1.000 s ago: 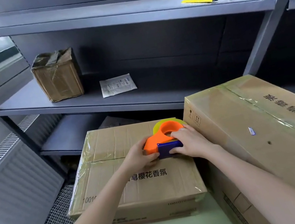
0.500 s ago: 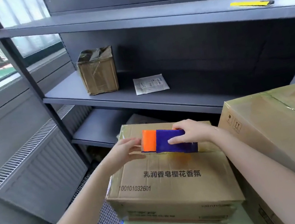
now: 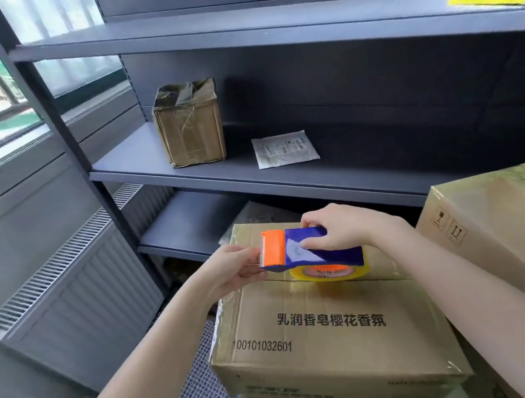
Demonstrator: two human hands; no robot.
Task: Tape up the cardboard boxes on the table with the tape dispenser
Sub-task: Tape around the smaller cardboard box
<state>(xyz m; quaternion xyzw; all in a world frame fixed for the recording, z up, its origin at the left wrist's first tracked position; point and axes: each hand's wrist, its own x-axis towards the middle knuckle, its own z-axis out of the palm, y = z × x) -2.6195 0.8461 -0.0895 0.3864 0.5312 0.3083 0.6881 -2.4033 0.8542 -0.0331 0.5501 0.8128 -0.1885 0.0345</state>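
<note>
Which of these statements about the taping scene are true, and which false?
1. The right hand holds the tape dispenser from above. True.
2. The tape dispenser is above the small box. False: it is above the printed box in front of the person.
3. The left hand pinches the tape dispenser at its orange end. True.
4. The yellow knife lies on the printed box. False: it lies on the top shelf.
5. A paper lies to the right of the small box. True.

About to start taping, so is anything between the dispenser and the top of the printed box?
Nothing visible does. The right hand grips the tape dispenser just above the printed box. Only the left hand, holding its orange end, is close by.
</note>
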